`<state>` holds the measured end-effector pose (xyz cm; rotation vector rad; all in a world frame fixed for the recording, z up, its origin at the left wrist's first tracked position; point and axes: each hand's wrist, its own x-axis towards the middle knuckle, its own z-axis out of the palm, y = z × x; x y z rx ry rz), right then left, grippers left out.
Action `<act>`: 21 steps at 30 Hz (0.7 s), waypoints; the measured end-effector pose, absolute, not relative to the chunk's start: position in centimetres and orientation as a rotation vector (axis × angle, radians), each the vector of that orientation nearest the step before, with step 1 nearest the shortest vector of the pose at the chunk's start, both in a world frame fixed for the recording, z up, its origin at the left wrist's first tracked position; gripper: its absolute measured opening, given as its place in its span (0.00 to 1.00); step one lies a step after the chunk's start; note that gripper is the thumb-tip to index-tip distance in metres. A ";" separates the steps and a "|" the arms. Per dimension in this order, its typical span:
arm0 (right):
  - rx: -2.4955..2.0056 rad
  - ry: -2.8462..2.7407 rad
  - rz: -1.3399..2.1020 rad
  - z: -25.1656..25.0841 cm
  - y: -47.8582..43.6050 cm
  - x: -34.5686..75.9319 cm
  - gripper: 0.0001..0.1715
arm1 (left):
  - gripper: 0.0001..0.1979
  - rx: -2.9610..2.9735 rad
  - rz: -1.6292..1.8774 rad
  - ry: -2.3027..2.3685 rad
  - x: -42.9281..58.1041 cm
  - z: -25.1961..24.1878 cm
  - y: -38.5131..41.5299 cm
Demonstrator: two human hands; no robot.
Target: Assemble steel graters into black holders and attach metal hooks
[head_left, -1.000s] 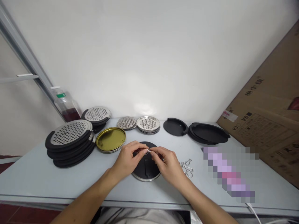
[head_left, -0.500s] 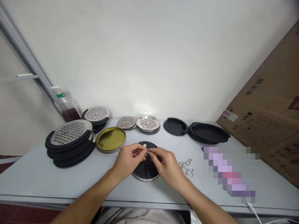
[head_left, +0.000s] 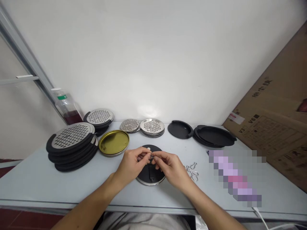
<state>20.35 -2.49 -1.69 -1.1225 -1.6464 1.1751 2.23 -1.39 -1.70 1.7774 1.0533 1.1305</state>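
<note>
My left hand (head_left: 134, 163) and my right hand (head_left: 169, 164) meet fingertip to fingertip, both closed in a pinch on a small bent metal wire piece (head_left: 151, 156). Its exact shape is mostly covered by the fingers. Below them a round black disc (head_left: 146, 174) with a silvery rim lies on the table, with a narrow slot-like part and a pale round spot on its face. Beside my right hand is a small pile of bent wire loops (head_left: 193, 174), partly hidden by that hand.
Black-rimmed perforated grater discs (head_left: 72, 137) are stacked at left, near a golden round lid (head_left: 114, 142). Perforated metal discs (head_left: 152, 126) and black round trays (head_left: 214, 135) line the wall. A bottle of dark liquid (head_left: 69, 110) and a cardboard box (head_left: 271, 118) stand at the sides.
My right fingers have shifted slightly and curled closer around the wire piece, which has turned a little. My left hand and the objects on the table stay put.
</note>
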 end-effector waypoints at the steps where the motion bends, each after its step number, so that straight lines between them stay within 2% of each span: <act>1: -1.125 -1.642 1.170 -1.8 -2.5 20.3 0.13 | 0.08 1.727 1.117 1.032 2.2 -1.8 -1.4; 5: -1.174 -1.652 1.111 -1.7 -2.6 20.3 0.13 | 0.09 1.637 1.118 1.046 2.2 -1.7 -1.3; 13: -1.090 -2.117 0.553 -2.0 -2.9 20.2 0.16 | 0.09 1.553 1.131 1.097 2.3 -1.2 -1.3; 21: -1.100 -2.232 0.350 -2.6 -2.9 20.0 0.13 | 0.09 1.558 1.142 1.072 2.4 -1.4 -1.3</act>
